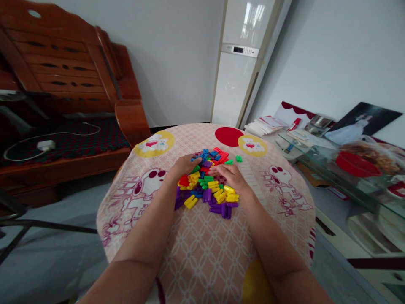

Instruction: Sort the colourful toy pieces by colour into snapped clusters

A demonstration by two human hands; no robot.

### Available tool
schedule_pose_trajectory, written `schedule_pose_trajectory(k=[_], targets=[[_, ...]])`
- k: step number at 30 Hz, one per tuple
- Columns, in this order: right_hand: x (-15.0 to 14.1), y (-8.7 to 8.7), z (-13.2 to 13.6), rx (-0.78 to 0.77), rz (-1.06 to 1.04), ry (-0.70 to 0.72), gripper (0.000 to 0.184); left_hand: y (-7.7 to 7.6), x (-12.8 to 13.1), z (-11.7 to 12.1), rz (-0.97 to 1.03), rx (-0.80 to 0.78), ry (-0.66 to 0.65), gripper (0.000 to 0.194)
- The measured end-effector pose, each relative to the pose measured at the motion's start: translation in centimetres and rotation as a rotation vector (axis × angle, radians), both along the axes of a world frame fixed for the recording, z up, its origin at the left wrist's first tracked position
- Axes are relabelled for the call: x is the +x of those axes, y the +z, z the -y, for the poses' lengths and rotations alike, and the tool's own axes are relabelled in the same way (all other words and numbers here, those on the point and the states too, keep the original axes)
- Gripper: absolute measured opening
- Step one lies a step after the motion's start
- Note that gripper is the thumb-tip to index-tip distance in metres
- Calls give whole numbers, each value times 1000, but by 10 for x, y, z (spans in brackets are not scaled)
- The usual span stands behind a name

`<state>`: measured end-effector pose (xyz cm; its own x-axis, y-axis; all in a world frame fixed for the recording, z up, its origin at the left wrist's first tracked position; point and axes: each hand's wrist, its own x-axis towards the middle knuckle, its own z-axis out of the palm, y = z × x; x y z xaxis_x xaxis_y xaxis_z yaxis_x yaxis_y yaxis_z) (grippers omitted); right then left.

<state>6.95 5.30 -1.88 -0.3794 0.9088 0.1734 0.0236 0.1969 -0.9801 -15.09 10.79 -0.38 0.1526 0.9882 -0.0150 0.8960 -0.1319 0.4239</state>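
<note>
A pile of small plastic building pieces (207, 183) in red, blue, green, yellow and purple lies on the round cloth-covered table (209, 253). Many pieces look like short joined tubes. At the pile's far left edge is my left hand (185, 164), its thumb and fingers apart beside some blue pieces (205, 154); part of its fingers is hidden. My right hand (230, 175) reaches over the right side, fingers stretched out towards the middle, near red pieces (223, 157). Yellow pieces (226, 194) and purple pieces (223, 209) lie nearest me. Neither hand visibly grips a piece.
A few green pieces (238, 158) lie apart at the back right. A wooden bench (63, 63) stands to the left, a white floor-standing cabinet unit (234, 84) behind. To the right, a glass shelf (316, 164) carries papers, a red bowl (356, 164) and a photo (363, 120).
</note>
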Motion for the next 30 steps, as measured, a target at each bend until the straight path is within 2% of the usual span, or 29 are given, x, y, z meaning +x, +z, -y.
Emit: schedule_pose_trajectory(k=[4,6,8,11,15,17,19,22,26,30], targets=[[24,-6,-12,64,-96,-375,52,-1,38,10,63,80,-103,41],[36,-8,-14,71,-114,-492,48,-2,55,17,109,99,-166,42],[47,-10,-14,68,-134,-565,44,-3,69,25,167,122,-260,44],[59,-14,-15,70,-154,-636,42,-3,86,40,209,139,-469,51],[72,-21,-20,86,-153,-717,42,-1,102,65,77,138,-755,61],[77,-25,-23,83,-131,-743,43,-2,109,75,-38,142,-821,63],[80,-30,-25,71,-101,-748,45,-3,112,80,-135,140,-808,62],[82,-35,-27,53,-60,-722,48,-3,103,73,-182,155,-705,58],[81,-36,-25,134,115,-653,47,5,61,43,-127,183,-543,46],[70,-33,-22,268,433,-537,30,15,12,14,-85,201,-293,37]])
